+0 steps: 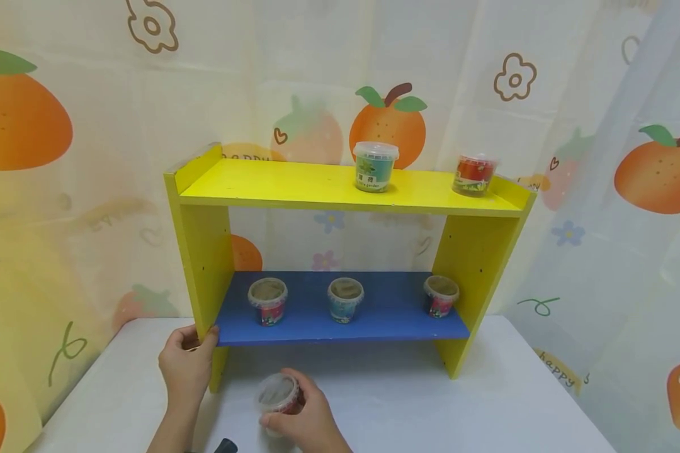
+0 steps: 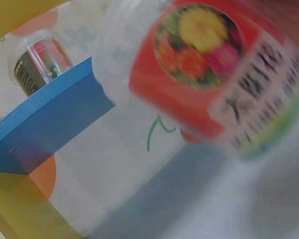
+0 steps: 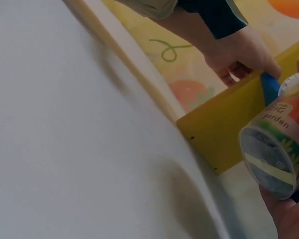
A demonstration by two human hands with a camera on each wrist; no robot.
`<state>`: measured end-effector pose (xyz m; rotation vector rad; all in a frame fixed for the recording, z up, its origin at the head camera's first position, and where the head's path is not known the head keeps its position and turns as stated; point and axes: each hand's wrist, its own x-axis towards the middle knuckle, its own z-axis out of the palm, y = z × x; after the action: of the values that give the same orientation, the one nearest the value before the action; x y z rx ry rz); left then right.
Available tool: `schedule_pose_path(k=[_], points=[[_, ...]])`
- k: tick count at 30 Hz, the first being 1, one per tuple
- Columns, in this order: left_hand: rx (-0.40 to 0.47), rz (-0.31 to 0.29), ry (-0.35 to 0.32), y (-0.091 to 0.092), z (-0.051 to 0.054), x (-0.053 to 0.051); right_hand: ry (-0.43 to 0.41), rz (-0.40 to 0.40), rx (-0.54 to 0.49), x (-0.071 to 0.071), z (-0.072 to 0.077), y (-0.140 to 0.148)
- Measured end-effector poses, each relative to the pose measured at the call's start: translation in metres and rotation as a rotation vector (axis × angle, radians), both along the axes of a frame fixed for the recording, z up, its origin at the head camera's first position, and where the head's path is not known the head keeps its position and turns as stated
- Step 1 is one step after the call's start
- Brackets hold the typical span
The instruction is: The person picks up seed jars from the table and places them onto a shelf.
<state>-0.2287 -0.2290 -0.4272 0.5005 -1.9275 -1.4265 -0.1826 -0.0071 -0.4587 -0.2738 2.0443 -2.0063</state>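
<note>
My left hand (image 1: 188,362) grips the lower left side panel of a yellow and blue shelf unit (image 1: 204,251), its thumb by the end of the blue board. Below that board, my right hand (image 1: 311,415) holds a small clear-lidded plastic tub (image 1: 276,393) above the white table, thumb on one side and fingers on the other. In the left wrist view this tub (image 2: 189,64) looms close, tilted, with a red label showing flowers. Its dark-filled bottom (image 3: 269,162) faces the camera in the right wrist view, where the left hand (image 3: 241,55) appears at the panel.
Three similar tubs stand on the blue board: left (image 1: 268,302), middle (image 1: 345,301) and right (image 1: 441,296). On the yellow top board are a green-labelled tub (image 1: 374,167) and a red-labelled tub (image 1: 473,175). A fruit-printed curtain (image 1: 294,75) hangs behind the white table (image 1: 396,409).
</note>
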Motion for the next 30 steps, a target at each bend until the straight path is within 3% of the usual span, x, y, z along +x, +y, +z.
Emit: schedule_pose_path(k=[11, 30], points=[[-0.001, -0.003, -0.006, 0.002, 0.002, 0.002, 0.183, -0.026, 0.001, -0.009, 0.031, 0.013], [0.012, -0.009, -0.001, 0.001, 0.000, 0.001, 0.361, -0.041, 0.096, -0.024, 0.097, 0.040]])
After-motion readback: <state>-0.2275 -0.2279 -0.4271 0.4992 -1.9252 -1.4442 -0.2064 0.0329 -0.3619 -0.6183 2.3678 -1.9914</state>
